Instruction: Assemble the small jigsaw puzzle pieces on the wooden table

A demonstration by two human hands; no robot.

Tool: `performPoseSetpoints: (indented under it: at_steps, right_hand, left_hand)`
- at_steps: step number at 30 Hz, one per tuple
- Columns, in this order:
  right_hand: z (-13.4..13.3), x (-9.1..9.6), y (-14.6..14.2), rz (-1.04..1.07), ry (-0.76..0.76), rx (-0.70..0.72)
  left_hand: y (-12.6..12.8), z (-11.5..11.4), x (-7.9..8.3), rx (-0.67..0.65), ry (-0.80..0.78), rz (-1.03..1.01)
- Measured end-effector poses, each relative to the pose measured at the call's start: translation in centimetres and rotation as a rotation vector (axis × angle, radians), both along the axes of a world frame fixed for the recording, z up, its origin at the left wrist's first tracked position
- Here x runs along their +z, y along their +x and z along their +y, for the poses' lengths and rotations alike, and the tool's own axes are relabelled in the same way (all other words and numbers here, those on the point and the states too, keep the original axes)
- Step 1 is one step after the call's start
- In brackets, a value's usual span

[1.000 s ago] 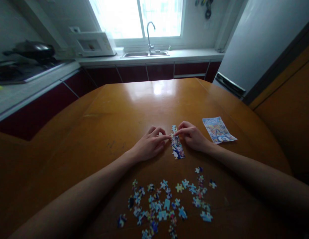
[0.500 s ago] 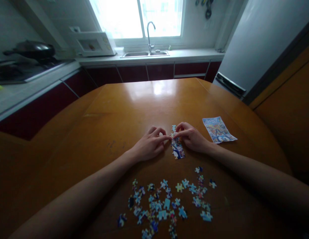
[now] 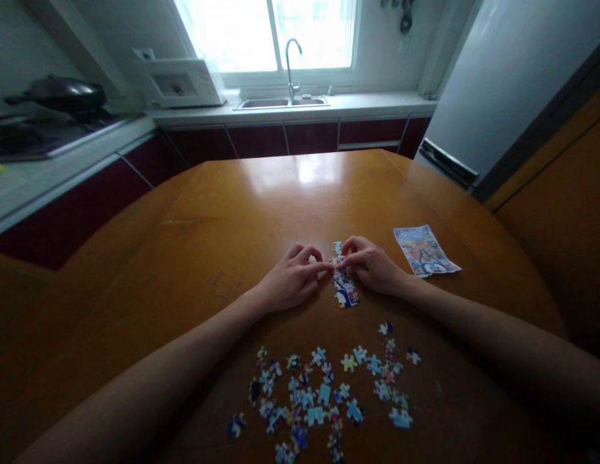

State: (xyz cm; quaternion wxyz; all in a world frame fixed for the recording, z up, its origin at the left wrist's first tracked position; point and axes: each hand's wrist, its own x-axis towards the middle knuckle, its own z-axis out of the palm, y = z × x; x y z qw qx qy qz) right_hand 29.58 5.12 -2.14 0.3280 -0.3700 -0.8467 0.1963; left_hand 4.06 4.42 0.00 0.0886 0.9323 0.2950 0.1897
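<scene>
A narrow strip of joined jigsaw puzzle (image 3: 345, 289) lies on the wooden table between my hands, its long side running away from me. My left hand (image 3: 294, 278) comes in from the left, fingers bent, and its fingertips grip the strip's left edge. From the other side my right hand (image 3: 372, 264) has its index finger and thumb closed on the strip's upper part, the other fingers curled. The fingertips cover part of the strip there; any single piece under them is hidden. Many loose jigsaw pieces (image 3: 324, 394) are scattered nearer to me, mostly light blue and multicoloured.
A creased picture sheet (image 3: 425, 251) lies right of my right hand on the wooden table (image 3: 280, 206). Beyond the table stand a counter with a sink (image 3: 263, 104), a microwave (image 3: 183, 82), a stove with a pan (image 3: 62, 95) and, at right, a fridge (image 3: 503, 84).
Both hands stay at the strip in nearly the same pose. The whole view has shifted very slightly; the loose pieces and the picture sheet have not visibly moved.
</scene>
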Motion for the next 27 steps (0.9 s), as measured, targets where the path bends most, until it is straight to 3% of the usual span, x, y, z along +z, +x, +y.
performPoseSetpoints:
  at_steps: [9, 14, 18, 27]
  right_hand:
    - [-0.14, 0.27, -0.11, -0.026, -0.001, -0.007]
    - [-0.01, 0.18, -0.18, 0.107, -0.053, 0.006]
    - [0.13, 0.31, -0.22, 0.231, -0.072, -0.075]
    - [0.11, 0.15, -0.34, 0.207, -0.063, -0.097]
  left_hand:
    - [0.04, -0.02, 0.02, -0.003, 0.004, 0.016]
    - [0.01, -0.06, 0.13, -0.007, -0.003, 0.025]
    - [0.01, -0.07, 0.2, -0.005, -0.012, 0.029]
    - [0.01, 0.03, 0.02, -0.001, -0.019, 0.018]
